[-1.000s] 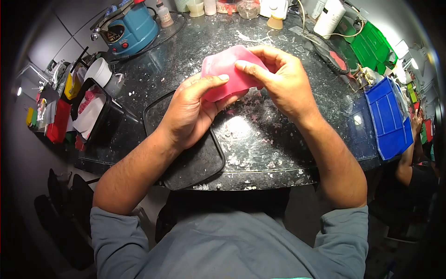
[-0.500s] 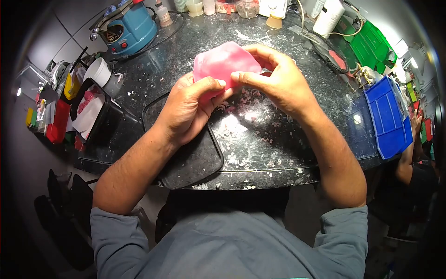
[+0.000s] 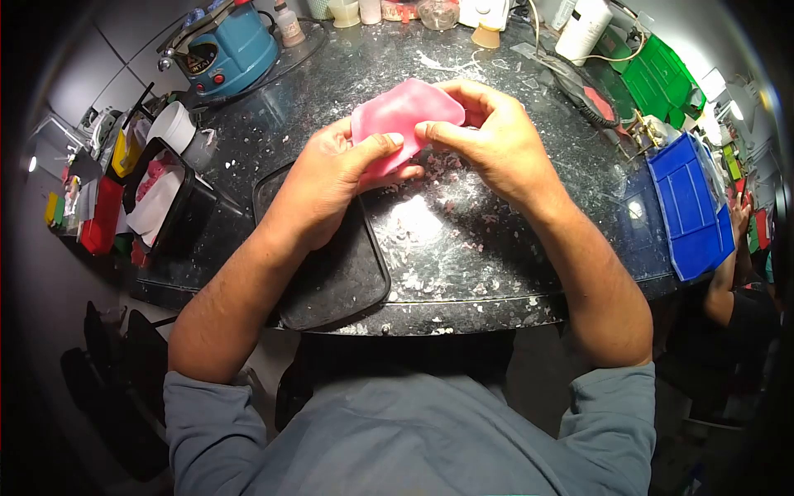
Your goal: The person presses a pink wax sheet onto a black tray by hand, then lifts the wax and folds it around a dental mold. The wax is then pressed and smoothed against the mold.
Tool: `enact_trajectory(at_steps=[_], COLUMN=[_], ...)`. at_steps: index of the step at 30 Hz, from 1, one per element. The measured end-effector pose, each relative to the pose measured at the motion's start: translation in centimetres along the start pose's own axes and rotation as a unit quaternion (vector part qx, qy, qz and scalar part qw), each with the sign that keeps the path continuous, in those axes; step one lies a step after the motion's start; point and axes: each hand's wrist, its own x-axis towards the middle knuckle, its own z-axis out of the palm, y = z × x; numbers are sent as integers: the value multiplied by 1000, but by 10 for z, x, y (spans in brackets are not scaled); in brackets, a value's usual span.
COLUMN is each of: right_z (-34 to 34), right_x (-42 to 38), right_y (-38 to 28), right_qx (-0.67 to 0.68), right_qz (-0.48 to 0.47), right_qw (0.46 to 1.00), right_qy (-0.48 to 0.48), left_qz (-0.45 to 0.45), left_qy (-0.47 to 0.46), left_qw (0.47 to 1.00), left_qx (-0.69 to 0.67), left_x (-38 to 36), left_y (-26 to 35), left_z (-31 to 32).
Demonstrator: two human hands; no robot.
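Note:
A glossy pink wax sheet, bent and uneven at its edges, is held above the dark speckled bench. My left hand grips its lower left side, thumb on the upper face and fingers underneath. On the right side, my right hand pinches the sheet, its thumb pressing near the middle and its fingers behind. The fingertips behind the sheet are partly hidden. Under my left forearm lies a flat black tray.
Pink and white scraps litter the bench. To the left are a black bin with pink and white pieces and a blue machine. A blue bin, a green tray and a white bottle stand right. Another person's hand shows far right.
The sheet has shifted slightly and changed its tilt, looking narrower now. My left-hand fingers show more beneath it. The black tray has shifted slightly left in view.

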Motion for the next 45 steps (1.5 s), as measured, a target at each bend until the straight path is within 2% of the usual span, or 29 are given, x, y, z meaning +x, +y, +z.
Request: enact_trajectory(at_steps=[1,3,7,9,12,14,17,18,20,22,24,25,26,27,29,31,33,35,40,43,45], right_z=[-1,-1,1,1,0,3,5,6,7,7,6,3,-2,-4,-2,-3,-2,0,2,3,5], right_x=[1,1,0,-1,0,-1,0,-1,0,2,4,4,4,4,4,3,1,-1,-4,-4,-5], right_y=[0,0,-8,-7,-1,0,8,8,6,4,2,-4,-12,-16,-13,-12,-11,-14,-18,-17,-17], right_qx=[-19,-38,-11,3,-45,-44,-101,-115,-91,-68,-82,-83,-195,-301,-283,-350,-354,-388,-410,-415,-423], right_qz=[-4,-7,19,37,36,-14,-37,-40,-42,-45,-134,-134,-246,-350,-346,-407,-396,-391,-386,-394,-401], right_qw=[1000,999,1000,999,998,998,993,992,994,995,986,986,949,887,894,844,847,833,824,817,808], right_qy=[3,6,-18,-33,-23,43,43,43,45,49,59,59,29,-2,-11,-3,9,60,61,69,86], left_qz=[0,69,80,113,103,91,80,52,22,-57,-66,-74,-79,-79,-64,-69,-66,-59,-42,-43,-31], left_qy=[0,13,12,9,21,19,10,-1,-12,-8,-16,-23,-30,-30,-46,-42,-57,-51,-20,-34,-79], left_qw=[1000,996,993,988,987,988,987,987,986,998,997,993,992,992,981,982,966,970,984,986,974], left_qx=[0,49,87,102,122,124,140,153,167,21,-31,-83,-89,-89,-179,-172,-245,-229,-171,-157,-209], left_x=[1,3,3,5,3,0,0,-1,-1,2,1,0,1,2,4,8,7,8,8,8,10], left_y=[-1,-3,1,-2,1,5,4,6,9,12,14,15,14,12,8,5,4,6,6,4,0], left_z=[-1,-3,-10,-13,-9,-7,-11,-12,-15,-18,-21,-23,-26,-28,-31,-36,-36,-33,-30,-35,-41])
